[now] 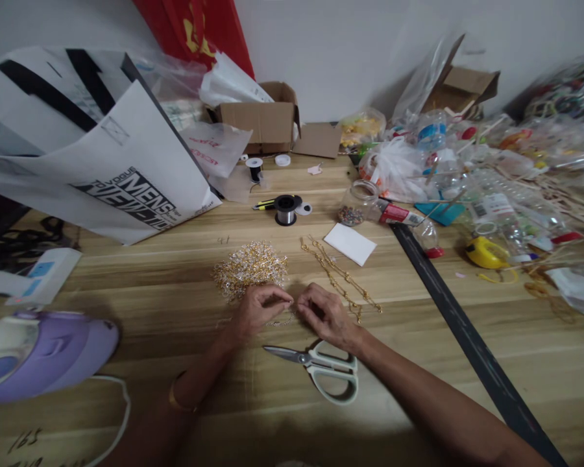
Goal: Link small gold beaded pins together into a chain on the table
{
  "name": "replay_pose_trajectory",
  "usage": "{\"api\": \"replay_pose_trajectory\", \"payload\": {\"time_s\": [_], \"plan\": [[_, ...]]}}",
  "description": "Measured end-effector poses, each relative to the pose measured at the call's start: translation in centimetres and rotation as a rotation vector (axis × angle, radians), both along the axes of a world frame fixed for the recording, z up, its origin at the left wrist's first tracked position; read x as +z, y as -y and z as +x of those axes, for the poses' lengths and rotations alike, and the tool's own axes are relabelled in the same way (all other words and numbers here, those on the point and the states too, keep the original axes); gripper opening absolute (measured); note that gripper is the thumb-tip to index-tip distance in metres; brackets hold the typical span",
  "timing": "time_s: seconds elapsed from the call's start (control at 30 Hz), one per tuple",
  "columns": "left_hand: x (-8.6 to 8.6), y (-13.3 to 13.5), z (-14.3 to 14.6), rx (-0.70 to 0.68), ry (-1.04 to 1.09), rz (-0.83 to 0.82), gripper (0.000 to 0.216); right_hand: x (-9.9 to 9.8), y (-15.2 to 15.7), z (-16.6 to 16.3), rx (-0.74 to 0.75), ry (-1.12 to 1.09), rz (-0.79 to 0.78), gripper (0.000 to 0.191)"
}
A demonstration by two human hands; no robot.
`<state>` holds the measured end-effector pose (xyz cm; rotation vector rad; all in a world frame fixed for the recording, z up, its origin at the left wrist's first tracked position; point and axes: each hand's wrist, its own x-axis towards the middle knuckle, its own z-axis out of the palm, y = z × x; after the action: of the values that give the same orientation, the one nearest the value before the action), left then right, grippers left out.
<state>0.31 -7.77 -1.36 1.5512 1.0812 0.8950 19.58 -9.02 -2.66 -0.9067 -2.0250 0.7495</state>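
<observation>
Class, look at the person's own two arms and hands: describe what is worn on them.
Both forearms are bare, with no sleeves in view. The left hand and right hand wear no gloves. A thin gold-coloured bangle circles the left wrist.

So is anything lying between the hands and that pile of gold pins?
Nothing visible: the left hand touches the near edge of the gold pins, the right hand is beside it, and the scissors lie behind.
</observation>
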Motion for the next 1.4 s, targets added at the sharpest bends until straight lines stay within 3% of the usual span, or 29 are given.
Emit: {"api": "replay_pose_trajectory", "payload": {"time_s": [0.57, 1.4], "plan": [[0.73, 0.14, 0.29, -0.011, -0.052, -0.021, 0.007, -0.05, -0.05, -0.01, 0.012, -0.01, 0.006, 0.014], [0.06, 0.03, 0.0, -0.007, -0.047, -0.063, 0.009, -0.57, -0.03, 0.03, -0.007, -0.016, 0.003, 0.012]]}}
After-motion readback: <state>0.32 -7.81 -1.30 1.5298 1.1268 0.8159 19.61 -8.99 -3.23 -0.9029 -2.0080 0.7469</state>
